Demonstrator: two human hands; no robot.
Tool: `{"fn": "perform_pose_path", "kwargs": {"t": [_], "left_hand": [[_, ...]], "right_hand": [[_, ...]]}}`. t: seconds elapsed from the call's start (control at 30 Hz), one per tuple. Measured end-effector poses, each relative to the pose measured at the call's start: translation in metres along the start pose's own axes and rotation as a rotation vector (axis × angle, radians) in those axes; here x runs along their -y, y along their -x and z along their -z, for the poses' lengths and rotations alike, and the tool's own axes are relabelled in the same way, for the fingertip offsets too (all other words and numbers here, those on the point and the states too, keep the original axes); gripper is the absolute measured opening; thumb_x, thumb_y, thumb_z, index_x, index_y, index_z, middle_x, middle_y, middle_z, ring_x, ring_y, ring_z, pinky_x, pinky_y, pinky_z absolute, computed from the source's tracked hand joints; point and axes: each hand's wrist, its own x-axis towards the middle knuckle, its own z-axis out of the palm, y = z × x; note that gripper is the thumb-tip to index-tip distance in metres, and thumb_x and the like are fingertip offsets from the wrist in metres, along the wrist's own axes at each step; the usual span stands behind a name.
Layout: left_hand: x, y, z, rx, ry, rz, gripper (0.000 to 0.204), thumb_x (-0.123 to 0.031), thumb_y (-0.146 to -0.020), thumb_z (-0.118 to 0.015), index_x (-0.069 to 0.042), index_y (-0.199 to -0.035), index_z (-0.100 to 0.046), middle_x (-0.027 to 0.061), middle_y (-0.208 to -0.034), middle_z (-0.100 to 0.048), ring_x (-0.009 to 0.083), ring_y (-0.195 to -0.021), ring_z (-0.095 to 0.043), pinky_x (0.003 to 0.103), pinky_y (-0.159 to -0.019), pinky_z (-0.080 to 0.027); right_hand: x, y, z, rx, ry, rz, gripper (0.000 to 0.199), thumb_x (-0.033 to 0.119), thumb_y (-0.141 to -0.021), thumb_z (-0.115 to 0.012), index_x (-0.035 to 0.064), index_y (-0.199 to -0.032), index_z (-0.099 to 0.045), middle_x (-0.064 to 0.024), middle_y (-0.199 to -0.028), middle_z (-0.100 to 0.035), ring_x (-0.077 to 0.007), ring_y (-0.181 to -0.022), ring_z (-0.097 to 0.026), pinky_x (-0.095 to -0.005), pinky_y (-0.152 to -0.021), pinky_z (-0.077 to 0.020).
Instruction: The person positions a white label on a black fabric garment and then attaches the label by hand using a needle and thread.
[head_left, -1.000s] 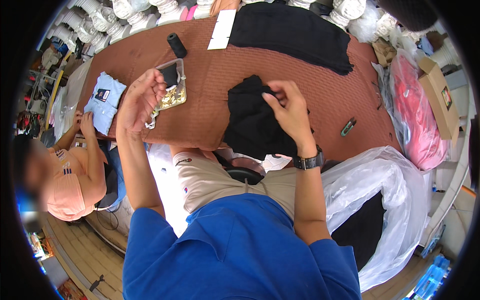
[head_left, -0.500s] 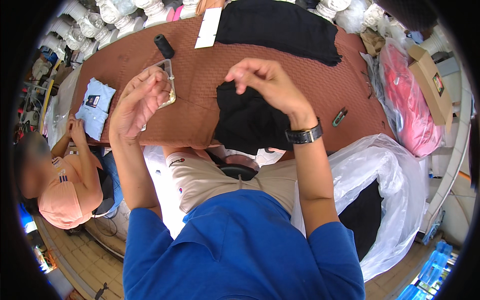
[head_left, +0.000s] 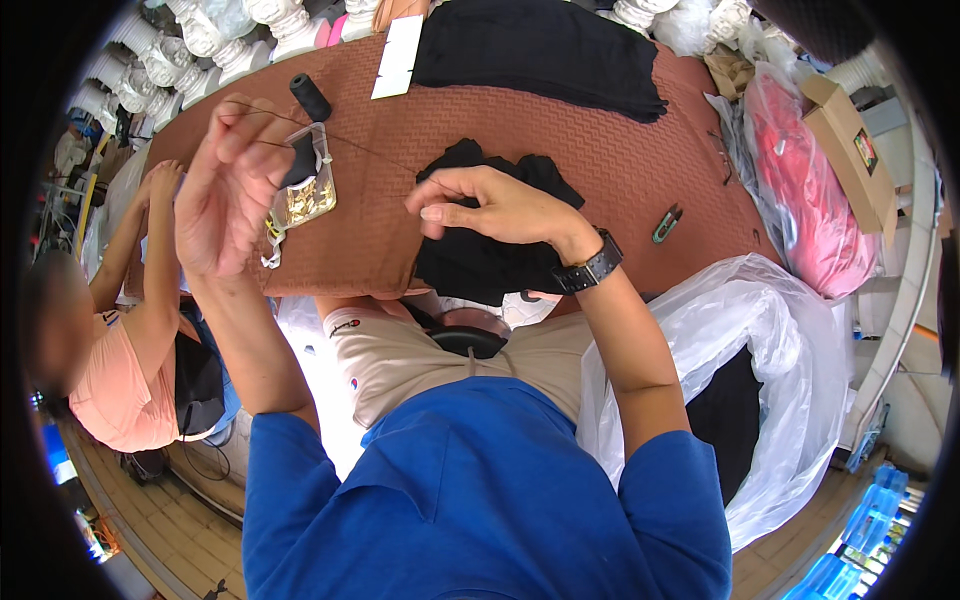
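A thin dark thread point(head_left: 365, 150) stretches between my raised hands. My left hand point(head_left: 235, 190), fingers curled, pinches the thread near the clear plastic box point(head_left: 325, 208) of small gold pieces. The other end runs to the closed fingertips of my right hand point(head_left: 500, 205); any needle there is too small to make out. Below and behind my right hand, a crumpled black garment point(head_left: 465, 265) lies at the table's near edge, partly covered by that hand. A black thread spool point(head_left: 310, 97) stands beyond the box. Green-handled thread snips point(head_left: 667, 223) rest to the right.
Folded black cloth point(head_left: 540, 55) and a white card point(head_left: 398, 57) lie at the far side of the brown-covered table point(head_left: 620, 170). A clear plastic bag point(head_left: 790, 330) with black cloth stands at my right. A co-worker point(head_left: 135, 380) sits on the left; bagged pink goods point(head_left: 805, 190) sit right.
My left hand has moved left and slightly up, uncovering the box. The right hand has lowered and shifted left. The thread now shows between them. The co-worker's hands have risen.
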Motion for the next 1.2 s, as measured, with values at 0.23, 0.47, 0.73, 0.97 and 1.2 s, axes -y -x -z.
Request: {"fn": "perform_pose_path", "kwargs": {"t": [0.23,0.47,0.73,0.97,1.2], "left_hand": [[-0.024,0.013,0.019,-0.043,0.093,-0.095,0.024,0.005,-0.095,-0.056,0.001,-0.117,-0.049,0.0041,-0.095,-0.046,0.0169,-0.091,-0.043,0.030,-0.087,-0.041],[-0.018,0.022,0.029,-0.132,0.066,-0.030,0.015,-0.003,-0.099,-0.056,-0.002,-0.114,-0.054,0.0059,-0.105,-0.046,0.0179,-0.096,-0.044,0.031,-0.087,-0.042],[-0.021,0.025,0.040,-0.137,0.125,-0.043,0.016,-0.020,-0.105,-0.054,-0.005,-0.107,-0.059,0.0075,-0.114,-0.053,0.0236,-0.110,-0.050,0.038,-0.098,-0.042],[-0.022,0.017,0.047,-0.090,0.182,-0.069,0.051,-0.035,-0.109,-0.045,-0.008,-0.152,-0.039,0.0097,-0.118,-0.066,0.0326,-0.126,-0.056,0.047,-0.110,-0.042],[-0.027,0.018,0.053,-0.078,0.134,-0.154,0.057,-0.033,-0.109,-0.047,-0.007,-0.156,-0.031,0.0093,-0.124,-0.064,0.0265,-0.116,-0.060,0.041,-0.104,-0.046]], "right_hand": [[0.005,0.033,0.045,-0.270,-0.302,-0.040,0.028,0.029,-0.106,-0.056,0.0044,-0.100,-0.070,0.0066,-0.071,-0.049,-0.0039,-0.065,-0.044,-0.0236,-0.073,-0.0490],[-0.031,0.063,0.065,-0.423,-0.461,-0.068,0.025,0.027,-0.106,-0.056,0.0057,-0.104,-0.068,0.0081,-0.070,-0.043,-0.0036,-0.066,-0.043,-0.0263,-0.079,-0.0501],[-0.062,0.067,0.063,-0.503,-0.499,-0.144,0.023,0.027,-0.106,-0.057,0.0075,-0.101,-0.069,0.0083,-0.070,-0.044,-0.0021,-0.066,-0.044,-0.0255,-0.078,-0.0503],[-0.079,0.063,0.056,-0.513,-0.468,-0.201,0.023,0.027,-0.106,-0.057,0.0078,-0.101,-0.068,0.0079,-0.070,-0.046,-0.0024,-0.064,-0.044,-0.0248,-0.078,-0.0517],[-0.091,0.067,0.058,-0.534,-0.429,-0.243,0.022,0.026,-0.106,-0.058,0.0075,-0.101,-0.068,0.0076,-0.068,-0.046,-0.0032,-0.063,-0.043,-0.0249,-0.077,-0.0517]]}}
